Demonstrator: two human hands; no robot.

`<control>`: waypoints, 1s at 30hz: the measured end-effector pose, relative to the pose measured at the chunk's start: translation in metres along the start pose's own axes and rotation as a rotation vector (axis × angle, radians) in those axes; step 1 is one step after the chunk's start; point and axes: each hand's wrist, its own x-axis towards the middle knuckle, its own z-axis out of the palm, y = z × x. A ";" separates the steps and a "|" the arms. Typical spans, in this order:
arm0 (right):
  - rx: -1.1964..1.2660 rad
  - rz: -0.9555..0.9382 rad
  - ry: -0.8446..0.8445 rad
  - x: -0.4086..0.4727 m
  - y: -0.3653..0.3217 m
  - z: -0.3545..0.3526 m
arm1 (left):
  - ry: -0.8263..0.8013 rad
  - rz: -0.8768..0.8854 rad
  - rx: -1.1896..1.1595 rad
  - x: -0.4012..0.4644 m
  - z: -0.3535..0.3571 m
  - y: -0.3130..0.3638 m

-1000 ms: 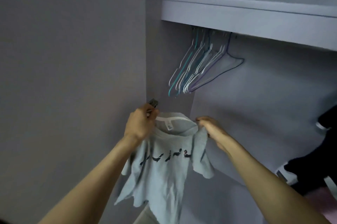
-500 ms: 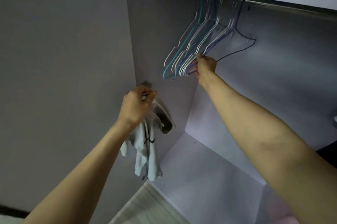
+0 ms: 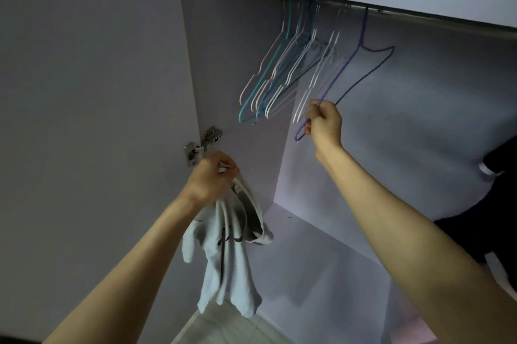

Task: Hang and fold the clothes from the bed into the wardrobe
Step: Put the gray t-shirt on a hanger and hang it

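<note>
Since half a second ago the right hand [image 3: 324,122] has slid right along the rack, pulling the purple hanger [image 3: 354,61] and a white one or two clear of the bunch of hangers [image 3: 277,78]; its fingers are curled round the purple hanger's lower end. The purple hook still looks to be on the rail [image 3: 419,15]. The left hand [image 3: 212,178] has barely shifted: it pinches the grey tee [image 3: 226,248] at the collar, and the shirt hangs limp just beside the door hinge [image 3: 202,145], in front of the wardrobe's left wall, not yet on anything. Dark clothes [image 3: 492,203] hang at the right edge. We judge the step as hanger pick, first half of hanging this shirt. Next we need to lift the hook off the rail without dragging the white neighbours along, bring it down to the tee, and feed one shoulder through the collar, which means the left hand must open the neck up first.
</note>
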 end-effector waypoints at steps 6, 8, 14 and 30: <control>0.091 0.009 -0.141 -0.092 0.042 -0.033 | -0.163 -0.020 0.161 -0.014 0.001 -0.015; 0.232 0.137 -0.129 -0.105 0.055 -0.045 | -0.196 -0.013 0.270 -0.019 0.001 -0.021; -0.021 0.399 0.211 -0.123 0.096 -0.072 | -0.142 -0.045 0.563 -0.032 -0.002 -0.038; 0.775 0.470 -0.078 -0.189 0.060 -0.001 | -0.025 -0.008 0.357 -0.042 -0.008 -0.064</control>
